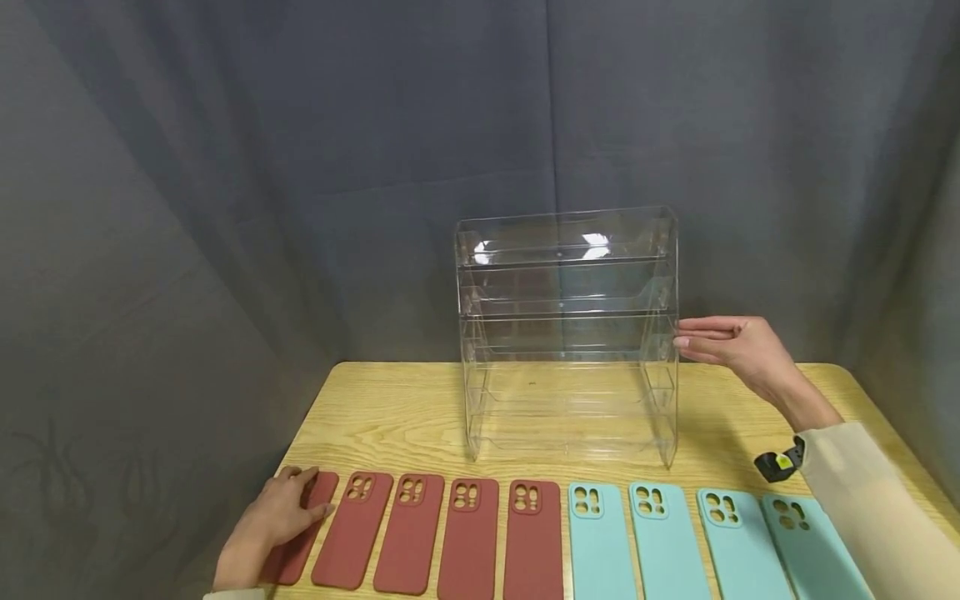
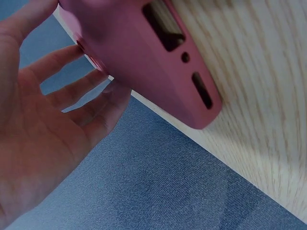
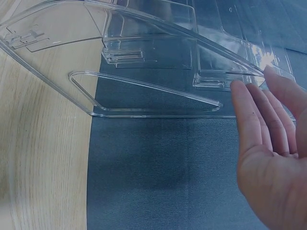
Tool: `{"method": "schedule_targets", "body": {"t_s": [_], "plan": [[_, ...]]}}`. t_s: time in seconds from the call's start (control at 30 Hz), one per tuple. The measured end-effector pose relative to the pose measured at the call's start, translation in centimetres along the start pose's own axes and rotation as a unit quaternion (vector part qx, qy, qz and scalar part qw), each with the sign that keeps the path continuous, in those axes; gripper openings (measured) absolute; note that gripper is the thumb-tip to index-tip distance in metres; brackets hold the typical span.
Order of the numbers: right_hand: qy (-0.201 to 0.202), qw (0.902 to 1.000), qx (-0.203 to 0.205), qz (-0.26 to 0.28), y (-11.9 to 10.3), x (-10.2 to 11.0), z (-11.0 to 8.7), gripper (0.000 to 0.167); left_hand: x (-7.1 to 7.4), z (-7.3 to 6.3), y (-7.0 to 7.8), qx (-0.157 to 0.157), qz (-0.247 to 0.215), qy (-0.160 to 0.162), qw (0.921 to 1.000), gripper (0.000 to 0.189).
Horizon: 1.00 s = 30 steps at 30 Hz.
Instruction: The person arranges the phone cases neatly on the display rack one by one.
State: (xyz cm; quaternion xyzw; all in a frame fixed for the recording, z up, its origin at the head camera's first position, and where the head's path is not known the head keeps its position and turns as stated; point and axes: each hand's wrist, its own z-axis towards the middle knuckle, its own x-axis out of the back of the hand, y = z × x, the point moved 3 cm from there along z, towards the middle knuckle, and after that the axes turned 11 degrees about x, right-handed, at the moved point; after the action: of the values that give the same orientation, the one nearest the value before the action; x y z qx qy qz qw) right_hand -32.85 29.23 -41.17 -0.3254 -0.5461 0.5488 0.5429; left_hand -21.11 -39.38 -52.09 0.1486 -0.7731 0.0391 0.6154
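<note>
My left hand (image 1: 276,518) spans the leftmost dark red phone case (image 1: 324,492), thumb at one long edge and fingers across the other. In the left wrist view the case (image 2: 139,67) lies near the table edge, with the fingertips along its side. Toward the back of the table stands a clear plastic tiered rack (image 1: 562,333), its shelves bare. My right hand (image 1: 738,346) is at the rack's right side, fingers straight and fingertips right at the panel. The right wrist view has this hand (image 3: 273,139) beside the rack's clear side panel (image 3: 158,62).
Several more dark red phone cases (image 1: 471,542) lie in a row, followed by several light turquoise cases (image 1: 600,542) to the right. They rest on a wood-grain table (image 1: 390,400). A grey curtain (image 1: 360,167) hangs behind and at both sides.
</note>
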Motion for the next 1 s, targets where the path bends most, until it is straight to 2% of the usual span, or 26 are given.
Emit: {"method": "schedule_targets", "body": {"t_s": [0.23,0.47,0.77,1.0], "plan": [[0.003,0.9998,0.005,-0.019,0.0,0.21,0.11,0.068,-0.09,-0.11,0.09,-0.007,-0.008,0.001,0.9999,0.082],[0.012,0.9998,0.016,-0.007,-0.18,0.23,-0.16,0.065,0.09,0.1,0.15,-0.002,-0.001,0.004,1.0,0.08],[0.008,0.9997,0.013,-0.017,-0.33,0.22,-0.13,0.066,-0.39,0.03,0.24,-0.014,-0.011,0.006,0.9998,0.066],[0.012,0.9995,0.012,-0.027,-0.26,0.22,-0.32,0.068,-0.21,0.23,0.5,-0.019,-0.024,0.017,0.9994,0.062]]}}
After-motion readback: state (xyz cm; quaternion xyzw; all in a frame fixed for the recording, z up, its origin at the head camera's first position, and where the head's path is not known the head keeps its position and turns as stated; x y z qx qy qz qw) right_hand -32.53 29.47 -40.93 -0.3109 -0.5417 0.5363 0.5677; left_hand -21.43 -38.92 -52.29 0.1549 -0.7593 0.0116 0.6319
